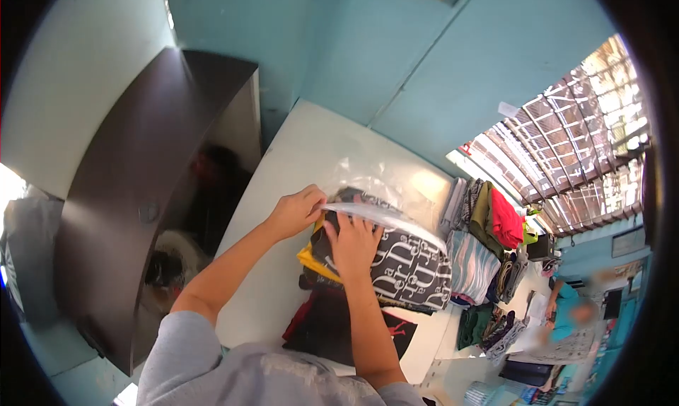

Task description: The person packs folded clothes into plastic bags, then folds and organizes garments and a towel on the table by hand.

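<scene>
A folded black garment with white lettering lies on top of a small stack of folded clothes on the white table. Yellow cloth shows at the stack's left side. A clear plastic bag covers the far part of the stack, and its whitish edge runs across the printed cloth. My left hand is closed on the left end of that edge, fingers pinched together. Flat on the printed garment rests my right hand, fingers apart, with the fingertips at the bag's edge.
A black garment with a red figure lies on the white table near my body. Several stacks of folded clothes, including a red one, stand to the right. A dark brown cabinet is at left. Another person sits farther right.
</scene>
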A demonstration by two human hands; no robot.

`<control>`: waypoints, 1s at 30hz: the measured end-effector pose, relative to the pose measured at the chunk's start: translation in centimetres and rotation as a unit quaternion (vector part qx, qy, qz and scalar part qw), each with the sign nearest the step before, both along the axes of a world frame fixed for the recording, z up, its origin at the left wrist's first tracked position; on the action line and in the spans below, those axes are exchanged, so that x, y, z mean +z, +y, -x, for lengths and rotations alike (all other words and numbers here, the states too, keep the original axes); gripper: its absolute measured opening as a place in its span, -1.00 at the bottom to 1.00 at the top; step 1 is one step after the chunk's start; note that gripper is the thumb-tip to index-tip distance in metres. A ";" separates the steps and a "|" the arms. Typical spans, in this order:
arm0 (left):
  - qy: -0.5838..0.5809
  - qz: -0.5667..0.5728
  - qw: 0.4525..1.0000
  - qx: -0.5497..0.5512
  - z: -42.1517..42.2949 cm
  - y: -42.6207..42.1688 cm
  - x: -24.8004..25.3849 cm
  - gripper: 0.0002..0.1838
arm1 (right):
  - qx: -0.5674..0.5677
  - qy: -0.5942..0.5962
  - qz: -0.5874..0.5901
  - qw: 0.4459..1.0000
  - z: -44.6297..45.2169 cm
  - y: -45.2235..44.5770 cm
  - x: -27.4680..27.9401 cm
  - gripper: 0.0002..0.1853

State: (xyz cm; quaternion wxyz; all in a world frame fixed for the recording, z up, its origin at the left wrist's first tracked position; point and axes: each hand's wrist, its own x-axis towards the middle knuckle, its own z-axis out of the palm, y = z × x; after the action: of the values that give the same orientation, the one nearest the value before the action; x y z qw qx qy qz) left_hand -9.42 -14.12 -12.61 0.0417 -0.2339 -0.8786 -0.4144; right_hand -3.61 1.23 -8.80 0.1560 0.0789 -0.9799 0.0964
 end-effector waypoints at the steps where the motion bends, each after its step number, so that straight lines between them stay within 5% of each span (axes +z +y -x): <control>1: 0.009 -0.004 1.000 -0.006 -0.8 -0.3 -0.9 -0.81 | 0.009 0.009 0.003 1.000 -0.2 0.0 -0.2 -0.55; 4: 0.061 -0.016 0.997 -0.039 -0.1 -0.3 -2.0 -0.77 | 0.011 0.048 -0.009 0.999 -0.2 0.0 0.0 -0.59; 6: 0.128 -0.028 0.989 -0.064 1.5 -1.0 -2.3 -0.74 | 0.004 0.053 0.098 0.994 -0.1 0.2 -0.1 -0.69; 9: -0.069 -0.014 0.990 -0.122 1.1 -2.6 -3.5 -0.73 | -0.015 0.072 0.152 0.986 -1.0 0.7 -0.2 -0.83; 13: -0.238 -0.277 0.928 -0.076 -1.4 -1.7 -8.1 -0.64 | 0.064 0.134 -0.055 0.987 -1.0 0.0 1.1 -0.79; 16: -0.275 -0.499 0.822 -0.017 -4.5 0.7 -8.5 -0.53 | 0.155 0.010 -0.147 0.977 2.4 -4.3 5.2 -0.74; 19: -0.211 -0.502 0.823 0.160 -6.4 3.8 -8.5 -0.47 | 0.221 -0.122 -0.225 0.941 6.6 -4.9 3.1 -0.66; 22: -0.303 -0.422 0.816 0.254 -6.3 5.2 -10.0 -0.48 | 0.225 -0.243 -0.366 0.870 9.4 -5.9 1.6 -0.73; 25: -0.363 -0.315 0.845 0.233 -5.0 5.5 -10.5 -0.42 | 0.260 -0.238 -0.506 0.788 11.1 -6.1 -1.0 -0.81; 30: -0.432 -0.214 0.857 0.180 -3.0 5.7 -10.4 -0.25 | 0.144 -0.477 -0.520 0.694 14.5 -8.3 -3.6 -0.81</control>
State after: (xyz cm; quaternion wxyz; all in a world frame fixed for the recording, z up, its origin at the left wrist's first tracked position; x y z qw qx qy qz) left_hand -6.37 -8.41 -22.98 -0.2197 0.1456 -0.7247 -0.6366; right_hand -18.06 -7.05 -12.38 -0.4139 0.2308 -0.7930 -0.3827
